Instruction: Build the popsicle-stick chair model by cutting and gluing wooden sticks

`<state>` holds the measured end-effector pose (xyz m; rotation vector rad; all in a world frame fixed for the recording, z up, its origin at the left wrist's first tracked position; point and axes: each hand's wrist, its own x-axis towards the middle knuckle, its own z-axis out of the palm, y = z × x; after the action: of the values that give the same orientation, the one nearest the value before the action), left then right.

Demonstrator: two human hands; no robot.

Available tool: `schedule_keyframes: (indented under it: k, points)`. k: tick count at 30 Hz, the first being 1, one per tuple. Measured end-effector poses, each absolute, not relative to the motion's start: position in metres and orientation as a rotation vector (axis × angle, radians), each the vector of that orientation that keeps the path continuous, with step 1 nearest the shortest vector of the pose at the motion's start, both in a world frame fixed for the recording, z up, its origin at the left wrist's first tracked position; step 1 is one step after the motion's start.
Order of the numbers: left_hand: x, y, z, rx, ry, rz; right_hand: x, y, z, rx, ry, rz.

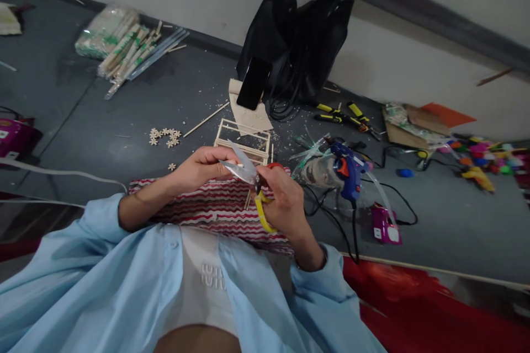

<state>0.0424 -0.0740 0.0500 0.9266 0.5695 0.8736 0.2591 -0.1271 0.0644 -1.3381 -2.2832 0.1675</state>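
My right hand [285, 201] is wrapped round the handles of yellow-handled scissors [244, 171], whose blades are spread apart and point to the left. Pinched between the fingers of my left hand [202, 168], close to the blades, is a small pale piece, too small to make out. Just beyond both hands stands a small frame of thin wooden sticks [242, 137]. Beneath my forearms lies a red and white striped cloth [182, 207]. Flower-shaped wooden pieces [165, 137] lie to the left of the frame.
A black bag [293, 44] stands at the back, with a phone [254, 83] in front. Bundled sticks [128, 55] lie at the back left. On the right are pliers [339, 117], a blue glue gun [351, 171] with its cord, a purple box [386, 225] and coloured pom-poms [484, 157].
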Motion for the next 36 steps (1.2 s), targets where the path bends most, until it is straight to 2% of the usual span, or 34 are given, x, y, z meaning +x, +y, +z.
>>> schedule_keyframes:
  k: [36]
  points:
    - [0.0377,-0.0722,0.0529,0.908,0.58,0.801,0.2598,-0.1303,0.0646,-1.334,-2.357,0.238]
